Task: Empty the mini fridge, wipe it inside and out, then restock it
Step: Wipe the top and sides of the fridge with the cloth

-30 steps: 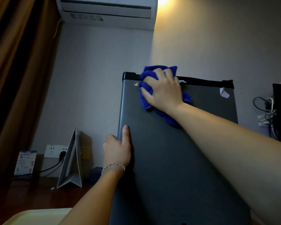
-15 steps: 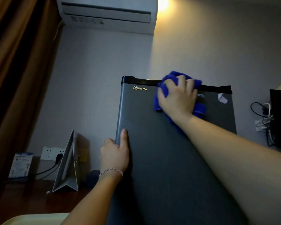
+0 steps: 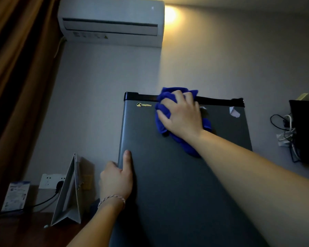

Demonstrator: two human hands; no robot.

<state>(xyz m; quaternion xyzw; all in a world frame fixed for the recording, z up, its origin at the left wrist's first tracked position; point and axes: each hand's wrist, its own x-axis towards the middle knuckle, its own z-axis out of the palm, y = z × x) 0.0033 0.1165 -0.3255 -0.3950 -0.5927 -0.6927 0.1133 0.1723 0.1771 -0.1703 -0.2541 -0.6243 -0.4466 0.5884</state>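
The dark grey mini fridge (image 3: 177,184) stands in front of me with its door closed and a black strip along the top. My right hand (image 3: 181,115) grips a bunched blue cloth (image 3: 161,125) and presses it against the upper part of the door, just below the top strip. My left hand (image 3: 117,179) holds the door's left edge halfway up, thumb flat on the front and fingers curled round the side. A small gold logo (image 3: 144,105) sits at the door's upper left.
A folded white card stand (image 3: 69,193) and a leaflet (image 3: 16,196) sit on the dark wooden desk (image 3: 21,232) to the left, near a wall socket (image 3: 49,180) with a plug. Cables (image 3: 286,136) hang at the right beside a black device. Brown curtain at far left.
My right hand slid the cloth right along the door's top, then back a little to the left. My left hand stayed on the door's left edge.
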